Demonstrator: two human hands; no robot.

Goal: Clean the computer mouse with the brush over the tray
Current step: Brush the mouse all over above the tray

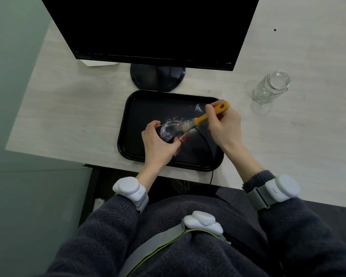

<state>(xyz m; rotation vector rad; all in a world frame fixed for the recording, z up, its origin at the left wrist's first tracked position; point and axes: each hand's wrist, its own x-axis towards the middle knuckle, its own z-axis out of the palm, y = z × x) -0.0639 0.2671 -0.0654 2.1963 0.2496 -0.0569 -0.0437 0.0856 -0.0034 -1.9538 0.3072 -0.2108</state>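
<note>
left hand grip clamped on black computer mouse, powder-dusted, over tray middle | right hand grip closed on yellow brush handle, bristles touching mouse | black tray at desk near edge | empty glass jar toward right edge

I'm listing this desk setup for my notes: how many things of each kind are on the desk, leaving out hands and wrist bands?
Monitor: 1
Tray: 1
Mouse: 1
Brush: 1
Glass jar: 1
Paper sheet: 1
Total: 6
</note>
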